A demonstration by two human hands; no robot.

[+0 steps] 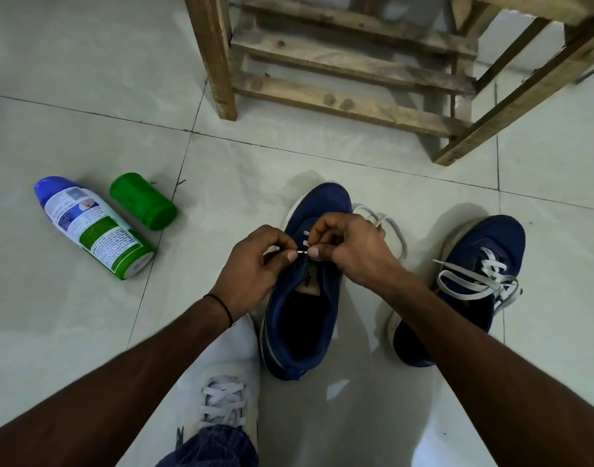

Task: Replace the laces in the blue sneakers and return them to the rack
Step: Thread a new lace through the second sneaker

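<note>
A blue sneaker (302, 308) stands on the tiled floor in front of me, toe pointing away, with only its lowest eyelets laced. My left hand (252, 264) and my right hand (353, 247) meet over its tongue, each pinching the white lace (302, 252) near its tip at an eyelet. The loose rest of that lace (390, 227) loops on the floor behind my right hand. The second blue sneaker (470, 284) sits to the right, fully laced in white, its heel hidden by my right forearm.
The wooden slatted rack (349, 62) stands ahead at the top. A white, blue and green spray can (93, 227) lies at the left with its green cap (142, 201) beside it. My own white shoe (221, 392) is at the bottom centre.
</note>
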